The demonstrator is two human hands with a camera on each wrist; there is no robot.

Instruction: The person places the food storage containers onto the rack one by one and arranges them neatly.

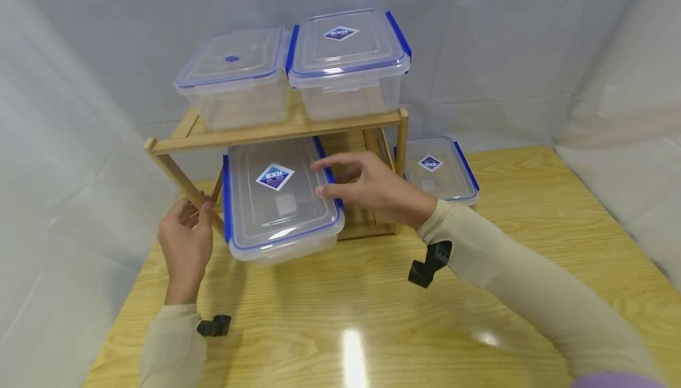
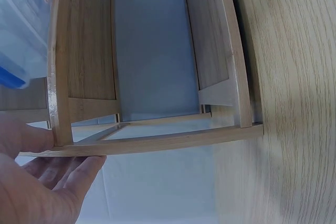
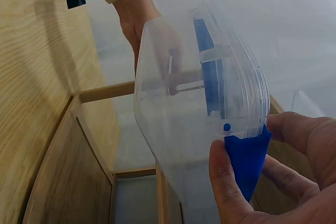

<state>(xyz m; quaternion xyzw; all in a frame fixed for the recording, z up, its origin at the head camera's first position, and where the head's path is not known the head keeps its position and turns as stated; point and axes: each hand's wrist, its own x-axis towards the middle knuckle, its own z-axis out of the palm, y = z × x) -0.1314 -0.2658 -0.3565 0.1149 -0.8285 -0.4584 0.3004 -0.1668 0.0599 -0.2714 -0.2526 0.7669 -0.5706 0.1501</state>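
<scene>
A clear plastic food container (image 1: 287, 210) with blue side clips and a BXH label sits partly inside the lower level of a wooden rack (image 1: 276, 133), its front end sticking out. My right hand (image 1: 367, 187) is at the container's right edge. In the right wrist view, thumb and fingers of that hand (image 3: 294, 177) lie on either side of a blue clip (image 3: 247, 161), pinching it. My left hand (image 1: 186, 234) holds the rack's front left post; the left wrist view shows the thumb and fingers (image 2: 79, 177) around the wood (image 2: 152, 142).
Two lidded clear containers stand on the rack's top, one with a blue dot (image 1: 234, 74) and one with blue clips (image 1: 348, 51). Another container (image 1: 441, 169) lies on the wooden table (image 1: 425, 329) right of the rack. Pale sheeting (image 1: 505, 51) hangs behind and at both sides.
</scene>
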